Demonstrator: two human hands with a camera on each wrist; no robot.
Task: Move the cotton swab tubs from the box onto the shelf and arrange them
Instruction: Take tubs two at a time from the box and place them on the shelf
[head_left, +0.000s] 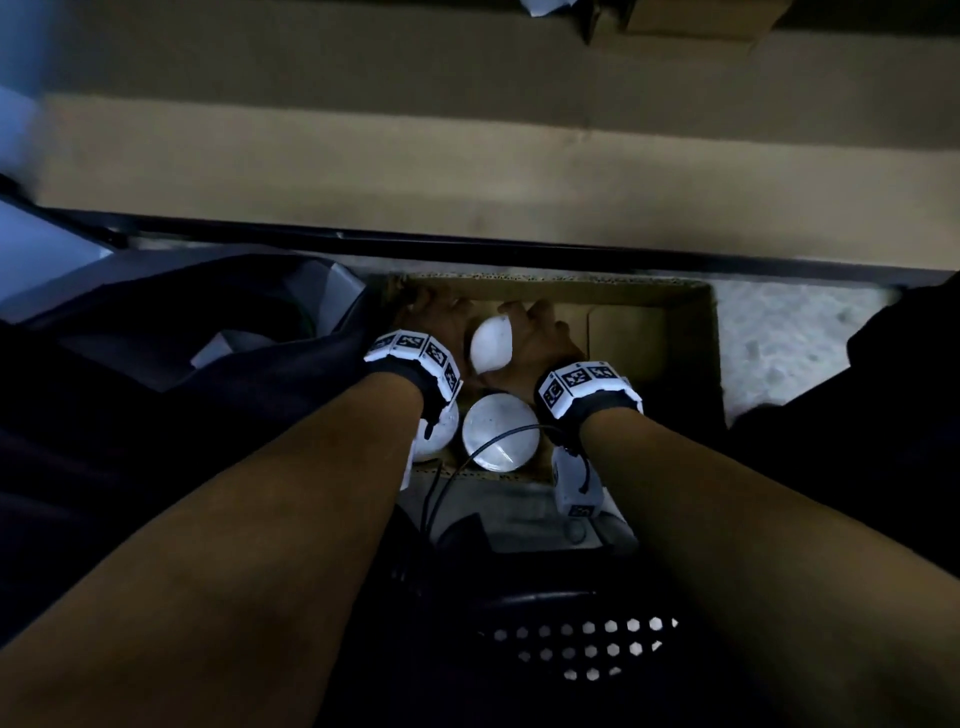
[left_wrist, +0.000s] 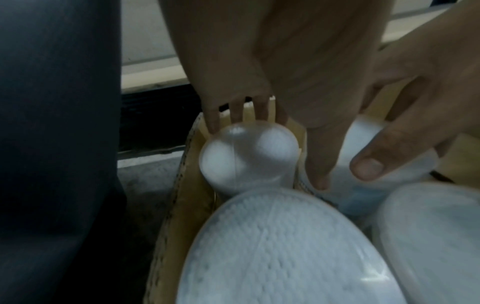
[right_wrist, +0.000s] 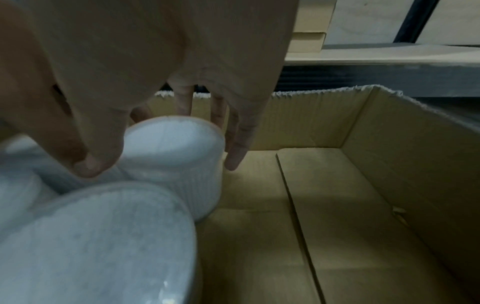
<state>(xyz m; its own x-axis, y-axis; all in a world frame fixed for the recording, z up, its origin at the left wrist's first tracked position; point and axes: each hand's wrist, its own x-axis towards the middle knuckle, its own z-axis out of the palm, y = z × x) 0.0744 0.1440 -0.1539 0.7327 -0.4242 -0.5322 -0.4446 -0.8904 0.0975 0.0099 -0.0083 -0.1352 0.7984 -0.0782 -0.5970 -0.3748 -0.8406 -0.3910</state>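
Observation:
An open cardboard box (head_left: 660, 332) sits on the floor below the shelf (head_left: 467, 156), with several white cotton swab tubs in its left half. My left hand (head_left: 436, 317) reaches into the far left corner; in the left wrist view its fingers and thumb curl round an upright tub (left_wrist: 233, 164). My right hand (head_left: 524, 332) grips the neighbouring tub (head_left: 491, 343), thumb on one side and fingers (right_wrist: 233, 156) on the other side of that tub (right_wrist: 171, 148). Two more tubs (head_left: 501, 431) stand nearer me, one (head_left: 439, 436) partly under my left wrist.
The right half of the box floor (right_wrist: 337, 205) is bare cardboard. The shelf's dark front rail (head_left: 519, 254) runs just beyond the box. A cardboard carton (head_left: 701, 21) sits at the shelf's back right. Dark fabric (head_left: 156, 364) lies on the left, speckled floor (head_left: 779, 338) on the right.

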